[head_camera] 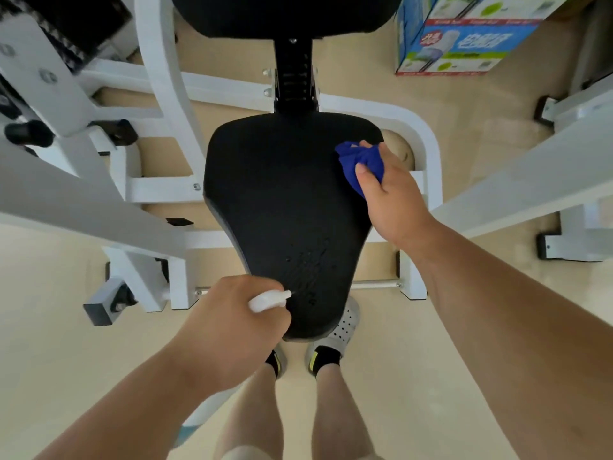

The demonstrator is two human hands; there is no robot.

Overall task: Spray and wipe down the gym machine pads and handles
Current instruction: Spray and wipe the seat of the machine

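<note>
Flooring of pale beige (66, 360) is spreading under everything in the head view. A white painted steel machine frame (159, 94) is standing on it, its beams running along both sides. A black, textured, pear-shaped padded seat (282, 194) is sitting in the middle of the frame, its narrow end pointing toward the person. A black padded backrest (285, 14) is showing at the top edge, beyond a black adjustment post. A blue and green printed cardboard box (464, 38) is resting on the floor at the upper right.

The right hand (394, 200) is gripping a bunched bright blue cloth (361, 161), fingers curled round it, and pressing it on the seat's far right edge. The left hand (232, 327) is wrapping round a white plastic spray bottle (267, 299), its nozzle pointing at the seat's narrow end. Small wet droplets (308, 270) are lying on the pad just beyond the nozzle. Grey perforated shoes (335, 336) are peeking out under the seat's tip.
</note>
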